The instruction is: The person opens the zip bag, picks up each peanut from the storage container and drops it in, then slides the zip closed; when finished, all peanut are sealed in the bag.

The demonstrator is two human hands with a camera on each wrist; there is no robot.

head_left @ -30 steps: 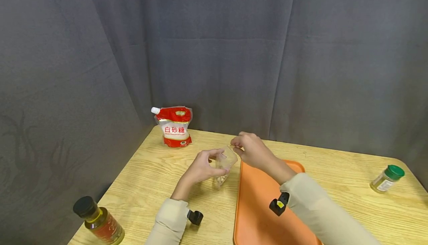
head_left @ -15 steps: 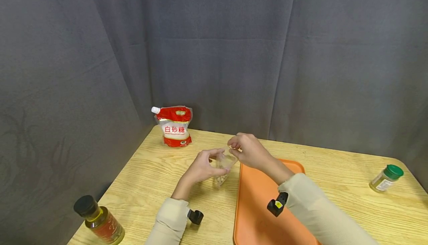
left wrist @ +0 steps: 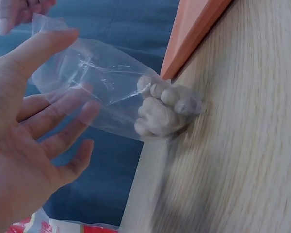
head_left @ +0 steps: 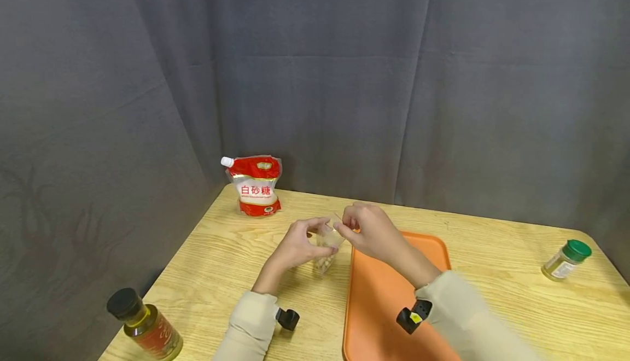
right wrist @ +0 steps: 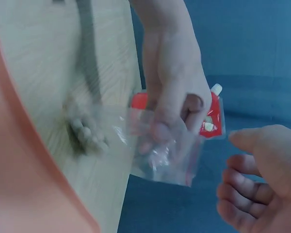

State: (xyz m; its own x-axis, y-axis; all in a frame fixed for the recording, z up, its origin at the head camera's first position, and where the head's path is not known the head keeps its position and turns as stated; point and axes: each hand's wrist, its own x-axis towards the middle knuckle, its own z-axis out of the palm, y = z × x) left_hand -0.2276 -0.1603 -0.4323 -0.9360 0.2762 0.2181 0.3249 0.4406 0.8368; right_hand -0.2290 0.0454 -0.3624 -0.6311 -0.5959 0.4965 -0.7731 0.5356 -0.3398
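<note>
A clear plastic bag (left wrist: 111, 73) hangs tilted just over the table, with pale, rounded, nut-like pieces (left wrist: 157, 114) gathered in its bottom. My left hand (head_left: 300, 246) holds it near the mouth, thumb on one side and fingers on the other. A thin red line runs along the bag's mouth in the right wrist view. Close to that mouth is my right hand (head_left: 371, 230), its fingers loosely curled and its thumb extended. In the right wrist view a gap shows between the right thumb (right wrist: 247, 138) and the bag, and nothing is in that hand.
An orange tray (head_left: 376, 295) lies under the right forearm. At the back left stands a red and white sugar pouch (head_left: 257, 188) with a white spout cap. A black-capped bottle (head_left: 147, 325) is at the front left, and a green-lidded jar (head_left: 566, 260) at the far right.
My right fingertips were at the bag's top edge, moved left along it, and have now come off it. The right hand sits slightly lower. My left hand has kept its hold.
</note>
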